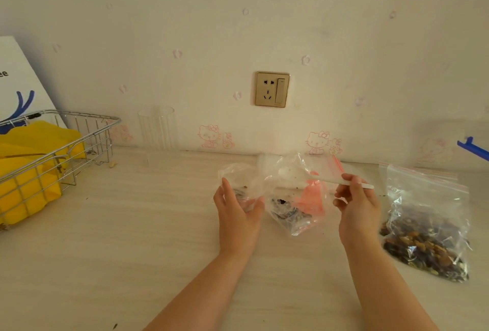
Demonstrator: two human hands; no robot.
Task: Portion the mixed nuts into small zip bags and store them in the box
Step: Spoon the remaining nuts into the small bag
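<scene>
A small clear zip bag [293, 206] with a red seal stands open at the table's middle, a few dark nuts in its bottom. My left hand [238, 211] holds its crumpled left side between thumb and fingers. My right hand [357, 201] pinches the handle of a white plastic spoon [291, 173], whose bowl sits inside the bag's mouth. To the right lies a large clear zip bag of mixed nuts [428, 238], its top open.
A wire basket [68, 145] holding a yellow box [29, 169] stands at the left edge. A clear glass [156, 129] stands by the wall. A wall socket [272, 89] is behind the bags. A blue clip [473, 149] shows at the far right.
</scene>
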